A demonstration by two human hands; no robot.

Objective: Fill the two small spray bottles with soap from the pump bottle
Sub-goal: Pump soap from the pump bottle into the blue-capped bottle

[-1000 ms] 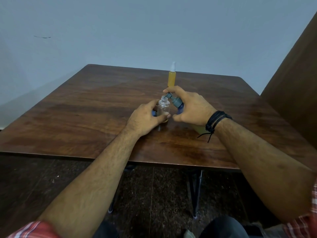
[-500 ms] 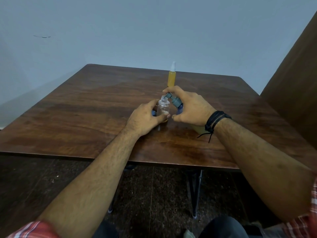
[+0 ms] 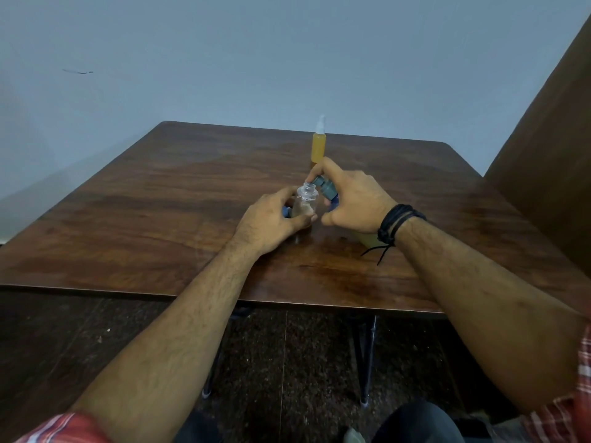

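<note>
Nothing has visibly moved since the earlier frames; both hands sit as before at the centre of the frame. Left hand (image 3: 271, 220) curls round the clear bottle (image 3: 306, 203), which stands uncapped on the counter (image 3: 160, 203) and looks almost empty. Right hand (image 3: 355, 199) wraps the pump bottle (image 3: 326, 188), fingers over its grey head, the nozzle at the clear bottle's mouth. Behind them, higher in the frame, a capped spray bottle (image 3: 319, 145) stands full of amber soap. I judge the task about half done: one bottle filled and closed, the second only just begun, with pumping and recapping left
</note>
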